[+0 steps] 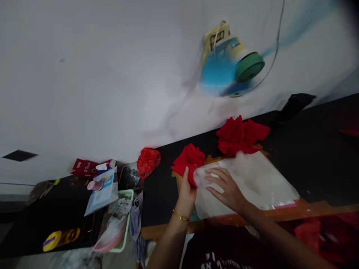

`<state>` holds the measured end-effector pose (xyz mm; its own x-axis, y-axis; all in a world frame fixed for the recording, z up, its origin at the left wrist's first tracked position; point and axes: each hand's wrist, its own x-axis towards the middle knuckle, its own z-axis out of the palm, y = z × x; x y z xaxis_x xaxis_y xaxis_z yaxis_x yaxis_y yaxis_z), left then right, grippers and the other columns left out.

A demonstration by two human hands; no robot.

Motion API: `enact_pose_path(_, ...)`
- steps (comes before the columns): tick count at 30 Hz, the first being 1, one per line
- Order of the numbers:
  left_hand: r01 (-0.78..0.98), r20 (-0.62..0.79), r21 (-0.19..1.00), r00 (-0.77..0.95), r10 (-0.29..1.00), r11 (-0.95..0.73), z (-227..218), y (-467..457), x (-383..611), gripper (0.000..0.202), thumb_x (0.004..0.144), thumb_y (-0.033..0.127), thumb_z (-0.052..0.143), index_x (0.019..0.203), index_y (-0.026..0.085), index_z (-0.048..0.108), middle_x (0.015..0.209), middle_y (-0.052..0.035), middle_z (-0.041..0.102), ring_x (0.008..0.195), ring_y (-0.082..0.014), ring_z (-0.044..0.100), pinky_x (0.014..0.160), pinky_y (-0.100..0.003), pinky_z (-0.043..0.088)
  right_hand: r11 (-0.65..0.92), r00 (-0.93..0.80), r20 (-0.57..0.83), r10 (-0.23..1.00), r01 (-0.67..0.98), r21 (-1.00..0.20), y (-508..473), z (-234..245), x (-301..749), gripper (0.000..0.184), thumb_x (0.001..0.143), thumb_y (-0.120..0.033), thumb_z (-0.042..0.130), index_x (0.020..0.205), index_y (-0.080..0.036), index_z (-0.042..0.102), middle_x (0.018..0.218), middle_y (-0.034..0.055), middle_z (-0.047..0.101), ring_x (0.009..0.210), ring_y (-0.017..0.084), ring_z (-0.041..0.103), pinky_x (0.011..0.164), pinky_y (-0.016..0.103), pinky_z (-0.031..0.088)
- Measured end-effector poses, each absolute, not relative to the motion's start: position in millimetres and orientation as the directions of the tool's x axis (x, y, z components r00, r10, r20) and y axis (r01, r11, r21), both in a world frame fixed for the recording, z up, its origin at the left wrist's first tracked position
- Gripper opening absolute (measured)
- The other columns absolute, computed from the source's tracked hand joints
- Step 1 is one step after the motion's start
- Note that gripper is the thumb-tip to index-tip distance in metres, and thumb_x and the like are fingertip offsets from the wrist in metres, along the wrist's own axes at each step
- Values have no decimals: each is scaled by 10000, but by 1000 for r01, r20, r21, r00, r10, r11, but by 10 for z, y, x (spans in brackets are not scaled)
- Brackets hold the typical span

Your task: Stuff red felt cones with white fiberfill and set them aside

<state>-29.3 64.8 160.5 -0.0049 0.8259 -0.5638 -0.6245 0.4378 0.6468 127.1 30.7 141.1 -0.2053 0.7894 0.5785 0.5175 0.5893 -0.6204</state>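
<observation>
My left hand [187, 190], with a gold bangle at its wrist, grips a red cloth piece [192, 174] whose open end faces right. At that opening is a tuft of white stuffing [201, 177]. Touching the tuft from the right, my right hand [226, 187] has its fingers curved around it. Behind the held piece lies a small heap of red cloth pieces [191, 154]. A loose pile of white stuffing [245, 170] rests on a white sheet [276, 188] to the right. How far the stuffing reaches inside the cloth is hidden.
A larger red cloth heap [239, 135] lies by the wall, left of a black object [297, 104]. A red plastic bag [148, 162] sits at the table's left end. A fan [238, 61] hangs above. Further left are a pale green basket [126, 224] and a yellow-lidded bottle [60, 238].
</observation>
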Motion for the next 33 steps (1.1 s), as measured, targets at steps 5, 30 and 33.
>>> enact_pose_path(5,-637,-503,661,15,864,396,1596,487,-96,351,751,381,754,999,142,687,1010,-95,718,996,-217,671,974,-326,465,612,-298,599,743,664,-429,362,1236,1020,204,921,-134,530,803,-202,681,920,67,675,1016,243,539,839,399,492)
enact_pose_path(30,-643,-521,673,-60,852,366,1748,589,-601,441,700,368,790,1062,146,671,1052,-104,727,1041,-233,668,1051,-392,437,829,-445,703,555,364,-425,314,1372,1042,315,959,-108,447,1175,-241,633,1139,53,704,1153,201,579,952,415,499)
enact_pose_path(33,-696,-567,626,-97,818,352,1737,576,-554,334,721,325,753,1007,167,679,959,-67,737,939,-200,690,981,-349,484,751,-325,688,649,416,-512,247,1331,997,394,942,-108,461,1304,-228,557,1247,97,642,1195,211,561,975,420,510)
